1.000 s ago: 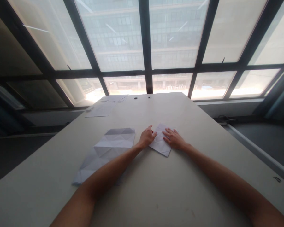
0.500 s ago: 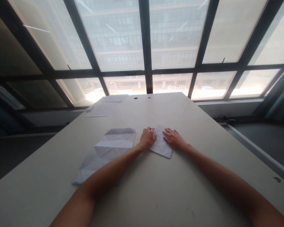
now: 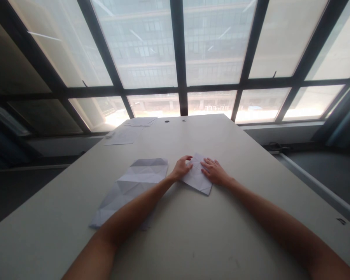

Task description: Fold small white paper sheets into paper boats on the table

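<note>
A folded sheet of white paper [image 3: 197, 179] lies on the table before me, crossed by creases, one corner pointing toward me. My left hand [image 3: 182, 168] is at its left edge, the thumb on top and the fingers curled around that edge. The fingertips are partly hidden. On the right side of the same paper, my right hand [image 3: 216, 172] rests palm down, its fingers stretched out over the surface. A larger creased sheet [image 3: 140, 177] lies to the left, partly behind my left forearm.
The white table [image 3: 221, 233] reaches toward tall dark-framed windows. Several flat paper sheets [image 3: 121, 137] lie at its far left. Near the far edge is a round dark hole [image 3: 167, 121]. A small dark mark [image 3: 341, 221] shows near the right edge.
My left hand's fingers have shifted from lying on the paper to its left edge, with the thumb now apart from them. The paper has moved very slightly left. My right hand stays in place.
</note>
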A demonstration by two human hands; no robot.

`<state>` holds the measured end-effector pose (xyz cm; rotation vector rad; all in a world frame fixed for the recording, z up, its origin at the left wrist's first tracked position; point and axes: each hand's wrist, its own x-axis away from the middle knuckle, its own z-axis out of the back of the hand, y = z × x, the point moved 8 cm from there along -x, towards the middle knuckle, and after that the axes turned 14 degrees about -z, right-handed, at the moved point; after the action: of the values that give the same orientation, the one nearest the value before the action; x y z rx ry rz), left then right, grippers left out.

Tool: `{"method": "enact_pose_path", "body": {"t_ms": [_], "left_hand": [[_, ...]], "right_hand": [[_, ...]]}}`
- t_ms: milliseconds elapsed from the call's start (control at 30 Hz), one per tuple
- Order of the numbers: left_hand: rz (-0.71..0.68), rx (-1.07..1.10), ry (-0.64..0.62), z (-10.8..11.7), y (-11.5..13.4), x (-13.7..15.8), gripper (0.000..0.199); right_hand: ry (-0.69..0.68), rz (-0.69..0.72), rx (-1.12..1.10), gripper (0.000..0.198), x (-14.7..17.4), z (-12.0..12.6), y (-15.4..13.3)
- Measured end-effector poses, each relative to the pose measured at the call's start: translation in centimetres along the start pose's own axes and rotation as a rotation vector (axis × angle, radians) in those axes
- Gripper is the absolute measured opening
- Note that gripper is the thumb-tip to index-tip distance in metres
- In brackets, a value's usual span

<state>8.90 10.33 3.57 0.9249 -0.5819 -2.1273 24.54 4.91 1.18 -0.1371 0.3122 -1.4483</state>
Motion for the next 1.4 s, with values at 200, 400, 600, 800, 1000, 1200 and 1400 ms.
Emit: {"method": "enact_pose_path", "body": {"t_ms": [200,400,600,800,1000,1200,1400], "left_hand": [[0.114,0.358,-0.068,-1.0,-1.1,0.3,0.052],[0.013,0.347,0.05,-0.2,0.0,-0.1,0.03],[0.037,0.476,0.157,0.1,-0.3,0.1,0.044],[0.0,0.379,0.248,1.1,-1.0,-0.1,0.046],[-0.057,0.207,0.277,1.8,-1.4,-0.2,0.031],[-0.03,0.226,0.264,1.7,-1.4,-0.2,0.032],[-0.034,0.381,0.252,1.1,-1.3,-0.3,0.034]], "right_hand": [[0.013,-0.019,-0.025,0.05,-0.2,0.1,0.2],[0.111,-0.145,-0.09,0.052,-0.5,1.0,1.2],[0.367,-0.334,-0.352,0.059,-0.2,3.1,3.5],[0.412,-0.291,-0.76,0.057,-0.5,3.3,4.5],[0.407,-0.23,-0.966,0.056,-1.0,3.1,4.6],[0.317,-0.22,-1.167,0.054,-1.3,2.4,4.8],[0.313,-0.262,-1.233,0.051,-1.5,2.1,5.5]]}}
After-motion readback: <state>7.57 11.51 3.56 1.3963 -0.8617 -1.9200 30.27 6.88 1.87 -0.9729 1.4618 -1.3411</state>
